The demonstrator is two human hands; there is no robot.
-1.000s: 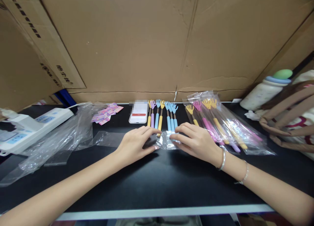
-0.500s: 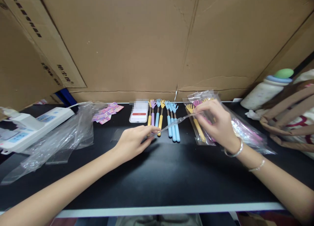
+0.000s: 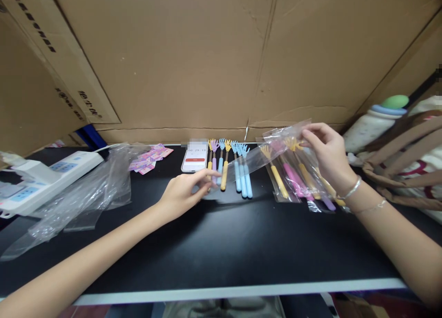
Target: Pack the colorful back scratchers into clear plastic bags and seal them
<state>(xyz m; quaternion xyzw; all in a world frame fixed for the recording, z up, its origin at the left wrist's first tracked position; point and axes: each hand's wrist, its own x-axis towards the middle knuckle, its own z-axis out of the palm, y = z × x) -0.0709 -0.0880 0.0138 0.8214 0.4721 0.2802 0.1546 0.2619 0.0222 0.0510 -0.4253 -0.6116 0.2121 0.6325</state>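
Observation:
A clear plastic bag point(image 3: 247, 160) stretches between my two hands above the table. My left hand point(image 3: 184, 187) pinches its lower left end, near the handles of several back scratchers. Its upper right end is in the fingers of my right hand point(image 3: 328, 147), which is raised over the bagged scratchers. Behind the bag lie loose back scratchers with hand-shaped heads: a yellow one point(image 3: 225, 168), a purple one point(image 3: 214, 159) and several blue ones point(image 3: 243, 180). To the right, a yellow back scratcher point(image 3: 278, 177) and a pink one point(image 3: 293, 179) lie in clear bags, partly behind my right hand.
Empty plastic bags point(image 3: 100, 193) lie at left beside a white power strip point(image 3: 51, 184). Small pink cards point(image 3: 152, 158) and a phone point(image 3: 194, 159) sit near the cardboard wall point(image 3: 193, 69). A bottle point(image 3: 375, 127) and a brown-strapped bag point(image 3: 404, 170) stand at right.
My right hand has moved right and up, away from my left hand. The plastic bag, narrow before, now spreads wider. More bagged back scratchers show beneath my right hand.

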